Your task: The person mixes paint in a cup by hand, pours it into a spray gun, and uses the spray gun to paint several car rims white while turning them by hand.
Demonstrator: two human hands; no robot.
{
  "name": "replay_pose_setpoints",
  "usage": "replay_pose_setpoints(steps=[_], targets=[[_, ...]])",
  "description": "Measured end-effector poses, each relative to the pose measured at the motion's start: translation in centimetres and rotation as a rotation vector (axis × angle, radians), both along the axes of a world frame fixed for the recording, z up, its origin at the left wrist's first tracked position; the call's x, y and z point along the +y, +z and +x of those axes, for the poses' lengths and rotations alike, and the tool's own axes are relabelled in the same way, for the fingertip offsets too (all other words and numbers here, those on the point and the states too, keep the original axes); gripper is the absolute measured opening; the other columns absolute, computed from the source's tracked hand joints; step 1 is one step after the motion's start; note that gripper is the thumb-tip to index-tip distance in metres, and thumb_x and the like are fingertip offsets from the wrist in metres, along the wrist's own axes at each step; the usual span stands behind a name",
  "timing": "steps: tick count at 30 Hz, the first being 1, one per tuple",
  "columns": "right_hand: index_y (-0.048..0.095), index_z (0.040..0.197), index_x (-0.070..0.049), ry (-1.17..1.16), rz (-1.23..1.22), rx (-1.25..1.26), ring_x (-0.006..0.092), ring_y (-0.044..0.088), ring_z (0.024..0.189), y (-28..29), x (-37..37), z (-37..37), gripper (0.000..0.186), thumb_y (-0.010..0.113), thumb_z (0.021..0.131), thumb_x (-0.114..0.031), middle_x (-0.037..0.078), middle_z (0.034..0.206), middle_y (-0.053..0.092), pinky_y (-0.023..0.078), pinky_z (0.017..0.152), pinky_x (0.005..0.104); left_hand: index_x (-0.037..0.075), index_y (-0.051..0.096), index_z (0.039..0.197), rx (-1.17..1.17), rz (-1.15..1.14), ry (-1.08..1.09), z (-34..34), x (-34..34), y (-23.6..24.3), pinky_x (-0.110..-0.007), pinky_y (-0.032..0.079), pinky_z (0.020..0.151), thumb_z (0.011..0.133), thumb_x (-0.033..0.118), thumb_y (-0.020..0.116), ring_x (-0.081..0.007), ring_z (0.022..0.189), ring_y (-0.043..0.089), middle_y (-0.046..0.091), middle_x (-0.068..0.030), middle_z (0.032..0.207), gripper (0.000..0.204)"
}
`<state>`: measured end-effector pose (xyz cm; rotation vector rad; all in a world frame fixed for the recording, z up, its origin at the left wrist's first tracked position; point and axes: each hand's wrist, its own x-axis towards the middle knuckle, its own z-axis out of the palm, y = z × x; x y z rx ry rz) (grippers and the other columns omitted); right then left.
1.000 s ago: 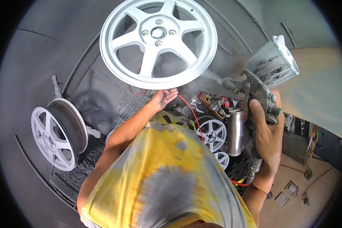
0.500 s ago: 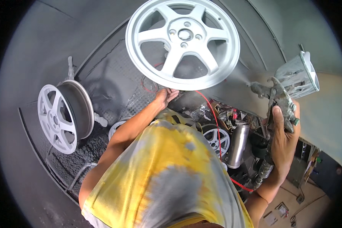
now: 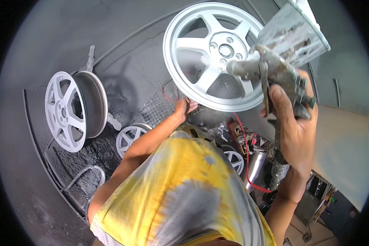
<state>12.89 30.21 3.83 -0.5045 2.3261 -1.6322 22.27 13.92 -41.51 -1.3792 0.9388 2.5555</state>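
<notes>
A white six-spoke wheel [image 3: 209,94] is raised at upper middle. My left hand [image 3: 183,107] is at its lower edge, fingers curled on the rim. My right hand [image 3: 291,127] grips a paint-stained spray gun [image 3: 281,69], thumb along its side. The gun's large smeared cup [image 3: 293,33] sticks up at the upper right and overlaps the wheel. The nozzle points left, in front of the wheel's lower spokes.
A second wheel [image 3: 61,115] stands at left on a wrapped mount. More wheels [image 3: 127,139] lie below, beside a steel cylinder [image 3: 256,166], a red hose [image 3: 246,156] and cluttered parts [image 3: 242,135]. Grey booth walls [image 3: 28,53] surround me; a pale panel [image 3: 340,147] is at right.
The wheel appears farther right and lower. The spray gun has moved up and leftward, now overlapping the wheel. My left hand stays at the rim's lower edge, fingers more curled.
</notes>
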Motion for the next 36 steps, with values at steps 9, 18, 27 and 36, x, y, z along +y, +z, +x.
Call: replay_pose_setpoints(steps=[9, 18, 27, 36], targets=[[0.063, 0.107, -0.002, -0.029, -0.021, 0.23, 0.0044, 0.056, 0.07, -0.3, -2.6, -7.0, 0.013, 0.066, 0.106, -0.014, -0.002, 0.085, 0.064, 0.045, 0.063, 0.0218, 0.009, 0.068, 0.103, -0.026, -0.296, 0.033, -3.7, -8.4, -1.7, -0.043, 0.056, 0.078, 0.101, 0.025, 0.046, -0.0224, 0.088, 0.067, 0.07, -0.0081, 0.098, 0.028], [0.067, 0.116, -0.003, -0.413, 0.186, 0.354, 0.0054, 0.057, 0.074, 0.8, 2.3, -8.7, 0.019, 0.068, 0.106, -0.018, -0.003, 0.091, 0.068, 0.048, 0.068, 0.023, 0.0, 0.074, 0.112, 0.148, -0.57, -0.171, -11.5, -17.9, -1.5, -0.04, 0.056, 0.08, 0.104, 0.03, 0.054, -0.0198, 0.088, 0.07, 0.075, -0.0104, 0.1, 0.037], [0.065, 0.122, -0.004, -0.495, 0.42, 0.091, 0.0072, 0.053, 0.07, 2.7, 8.8, -2.6, 0.025, 0.067, 0.106, -0.022, -0.001, 0.085, 0.061, 0.043, 0.064, 0.0239, -0.002, 0.077, 0.104, 0.28, -0.65, -0.189, -10.9, -19.8, -8.1, -0.033, 0.055, 0.065, 0.103, 0.026, 0.06, -0.0161, 0.077, 0.07, 0.075, -0.0073, 0.089, 0.033], [0.059, 0.127, -0.003, -0.307, 0.199, -0.117, 0.0084, 0.058, 0.073, 2.7, 7.1, 1.6, 0.028, 0.064, 0.106, -0.021, 0.0, 0.086, 0.062, 0.05, 0.069, 0.0245, -0.005, 0.066, 0.134, 0.142, -0.681, -0.095, -6.6, -13.8, -0.5, -0.034, 0.053, 0.089, 0.105, 0.033, 0.06, -0.0191, 0.103, 0.067, 0.073, -0.0125, 0.116, 0.048]])
